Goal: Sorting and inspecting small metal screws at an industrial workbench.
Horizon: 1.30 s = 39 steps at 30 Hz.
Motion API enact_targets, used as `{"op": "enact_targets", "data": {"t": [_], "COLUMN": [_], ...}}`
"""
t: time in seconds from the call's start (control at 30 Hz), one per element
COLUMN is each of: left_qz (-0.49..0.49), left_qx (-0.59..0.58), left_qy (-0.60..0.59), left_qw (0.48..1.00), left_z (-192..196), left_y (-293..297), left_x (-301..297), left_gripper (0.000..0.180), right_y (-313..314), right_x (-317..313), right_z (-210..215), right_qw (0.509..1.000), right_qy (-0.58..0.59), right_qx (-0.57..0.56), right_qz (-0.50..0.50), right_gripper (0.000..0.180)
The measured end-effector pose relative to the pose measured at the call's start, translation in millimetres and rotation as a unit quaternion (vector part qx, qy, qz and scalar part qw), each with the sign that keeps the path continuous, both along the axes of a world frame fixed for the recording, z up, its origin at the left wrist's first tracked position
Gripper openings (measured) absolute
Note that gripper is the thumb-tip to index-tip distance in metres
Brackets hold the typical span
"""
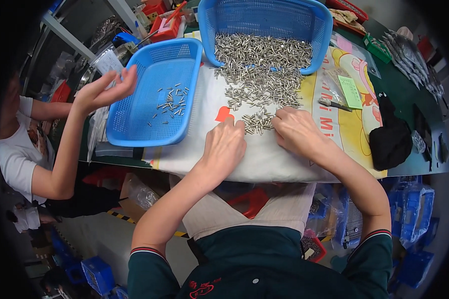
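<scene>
- Between the left hand [225,143] and right hand [299,132], a small cluster of metal pins [258,122].
- Both hands curled; cannot tell if gripping.
- Just beyond, a larger heap [264,74].

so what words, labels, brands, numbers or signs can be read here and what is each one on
I won't copy out wording, but here is where it stands:
White and yellow cloth: large red letters at its right, partly covered, legible.
Light green slip: writing too small to read.
Dark green shirt: red marks at the chest, too small to read.
</scene>
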<state>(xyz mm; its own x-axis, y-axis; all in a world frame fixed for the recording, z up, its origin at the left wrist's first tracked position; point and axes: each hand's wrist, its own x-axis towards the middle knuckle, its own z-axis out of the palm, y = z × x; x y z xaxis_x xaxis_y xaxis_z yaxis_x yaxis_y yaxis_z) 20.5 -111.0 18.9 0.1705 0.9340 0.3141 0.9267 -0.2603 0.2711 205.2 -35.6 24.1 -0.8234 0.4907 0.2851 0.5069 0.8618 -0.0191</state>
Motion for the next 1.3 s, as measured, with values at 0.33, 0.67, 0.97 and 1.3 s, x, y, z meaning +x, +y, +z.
{"op": "enact_targets", "data": {"t": [0.33,0.67,0.97,1.3], "left_qz": [0.001,-0.026,-0.043,-0.072], "left_qx": [-0.015,0.007,-0.007,0.029], "left_qy": [0.100,0.163,0.160,0.212], "left_qw": [0.995,0.986,0.986,0.974], "left_z": [1,2,2,4], "left_y": [4,-2,1,3], "left_x": [-3,1,-4,-1], "left_gripper": [0.009,0.008,0.010,0.008], "right_y": [8,6,0,-3], "right_x": [-10,-12,-14,-16], "right_z": [0,7,11,15], "right_qw": [1.000,0.995,0.990,0.977], "right_qy": [0.009,-0.078,-0.127,-0.197], "right_qx": [-0.016,0.028,0.052,0.064], "right_qz": [0.024,0.046,0.035,0.052], "right_gripper": [0.007,0.008,0.008,0.007]}}
